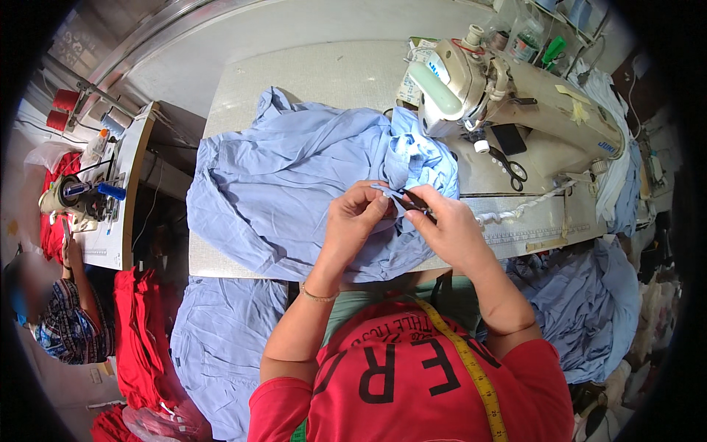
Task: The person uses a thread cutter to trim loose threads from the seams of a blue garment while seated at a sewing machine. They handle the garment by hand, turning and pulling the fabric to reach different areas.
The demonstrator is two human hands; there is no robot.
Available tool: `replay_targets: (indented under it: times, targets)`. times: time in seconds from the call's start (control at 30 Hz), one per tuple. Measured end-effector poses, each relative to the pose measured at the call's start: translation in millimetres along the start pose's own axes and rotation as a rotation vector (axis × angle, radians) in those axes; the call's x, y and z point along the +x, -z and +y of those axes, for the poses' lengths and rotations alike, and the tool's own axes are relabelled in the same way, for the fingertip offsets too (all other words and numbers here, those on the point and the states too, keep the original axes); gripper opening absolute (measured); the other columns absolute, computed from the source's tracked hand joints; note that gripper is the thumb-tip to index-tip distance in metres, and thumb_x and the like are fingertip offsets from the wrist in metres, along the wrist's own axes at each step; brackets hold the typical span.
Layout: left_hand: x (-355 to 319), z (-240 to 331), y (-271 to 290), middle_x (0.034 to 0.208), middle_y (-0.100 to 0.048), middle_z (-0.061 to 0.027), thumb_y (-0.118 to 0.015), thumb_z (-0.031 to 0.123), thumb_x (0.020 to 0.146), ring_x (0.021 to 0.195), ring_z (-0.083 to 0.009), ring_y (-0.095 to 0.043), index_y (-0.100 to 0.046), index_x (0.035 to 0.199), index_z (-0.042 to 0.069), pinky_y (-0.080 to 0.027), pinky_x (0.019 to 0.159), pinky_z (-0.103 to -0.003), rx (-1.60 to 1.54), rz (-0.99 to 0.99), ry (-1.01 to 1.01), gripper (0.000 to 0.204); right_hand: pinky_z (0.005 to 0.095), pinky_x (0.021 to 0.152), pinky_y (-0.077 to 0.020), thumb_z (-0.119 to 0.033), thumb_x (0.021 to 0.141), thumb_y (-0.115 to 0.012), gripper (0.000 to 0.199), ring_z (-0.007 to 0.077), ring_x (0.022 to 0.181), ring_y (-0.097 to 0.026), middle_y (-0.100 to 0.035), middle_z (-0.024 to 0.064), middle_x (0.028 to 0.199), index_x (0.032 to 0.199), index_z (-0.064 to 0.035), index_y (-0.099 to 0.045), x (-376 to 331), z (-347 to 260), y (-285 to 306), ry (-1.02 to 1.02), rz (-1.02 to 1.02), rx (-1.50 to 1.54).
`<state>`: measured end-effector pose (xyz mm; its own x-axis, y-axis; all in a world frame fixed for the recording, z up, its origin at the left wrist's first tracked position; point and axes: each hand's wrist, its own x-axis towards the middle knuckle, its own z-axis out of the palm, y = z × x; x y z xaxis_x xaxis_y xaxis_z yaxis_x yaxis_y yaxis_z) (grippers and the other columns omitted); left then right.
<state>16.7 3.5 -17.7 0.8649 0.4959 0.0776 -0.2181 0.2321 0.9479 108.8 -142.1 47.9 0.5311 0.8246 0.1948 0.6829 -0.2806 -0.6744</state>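
Note:
A light blue garment (294, 162) lies spread and crumpled over the sewing table, its bunched part below the machine's head. My left hand (359, 214) pinches a small edge of its cloth between thumb and fingers, near the table's front edge. My right hand (447, 223) is closed round a small dark cutting tool, which looks like thread snips (409, 200). The snips' tip meets the cloth right beside my left fingertips. The blades are too small to tell apart.
A sewing machine (523, 96) stands at the right, with black scissors (510, 171) and a dark phone-like slab (508, 138) by it. More blue cloth hangs at the lower right (582, 309) and lower left (228, 339). At far left, a person (74, 317) works at another machine.

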Motion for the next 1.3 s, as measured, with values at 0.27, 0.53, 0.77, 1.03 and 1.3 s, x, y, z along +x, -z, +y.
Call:
replay_targets:
  times: [0.27,0.53,0.77,1.03,1.3]
  targets:
    - [0,1,-2,0.097,-0.057,-0.0061,-0.057,0.005,0.088,0.074,-0.0094,-0.058,-0.062,0.082,-0.005,-0.049,0.068,-0.023,0.043,-0.007,-0.032,0.013,0.0405,0.059,-0.0478,-0.014,0.082,-0.059,0.022,0.0323,0.067,-0.06,-0.06,0.0132,0.079,0.102,-0.0058,-0.054,0,5,-11,0.165,0.084,-0.262]
    - [0,0,-4,0.098,-0.055,-0.0071,-0.056,0.003,0.088,0.071,-0.0101,-0.059,-0.061,0.083,-0.007,-0.049,0.064,-0.022,0.098,0.007,-0.065,0.012,0.0385,0.058,-0.0476,-0.012,0.082,-0.057,0.021,0.0288,0.065,-0.06,-0.059,0.0107,0.076,0.102,-0.0056,-0.055,1,1,-8,0.211,0.094,-0.372]
    - [-1,-1,-7,0.091,-0.054,-0.0061,-0.057,0.003,0.086,0.071,-0.0092,-0.055,-0.06,0.081,-0.006,-0.045,0.062,-0.021,0.2,0.057,-0.114,0.011,0.0382,0.057,-0.047,-0.012,0.081,-0.058,0.021,0.0284,0.065,-0.06,-0.059,0.0106,0.076,0.102,-0.0075,-0.057,2,5,-11,0.24,0.096,-0.439]
    - [2,3,-1,0.081,-0.053,-0.0015,-0.058,0.002,0.085,0.066,-0.0061,-0.051,-0.059,0.078,-0.005,-0.04,0.059,-0.02,0.33,0.017,-0.124,0.01,0.0382,0.061,-0.0477,-0.01,0.082,-0.059,0.018,0.0326,0.071,-0.061,-0.061,0.0156,0.081,0.099,-0.0026,-0.058,10,25,-18,0.186,0.053,-0.075]
    - [2,3,-1,0.076,-0.052,-0.0002,-0.058,0.005,0.085,0.064,-0.006,-0.048,-0.058,0.076,-0.004,-0.039,0.057,-0.021,0.416,0.045,-0.113,0.013,0.0367,0.056,-0.0472,-0.012,0.08,-0.06,0.019,0.0297,0.063,-0.058,-0.058,0.0106,0.075,0.097,-0.0053,-0.056,14,24,-22,0.345,0.046,-0.48]
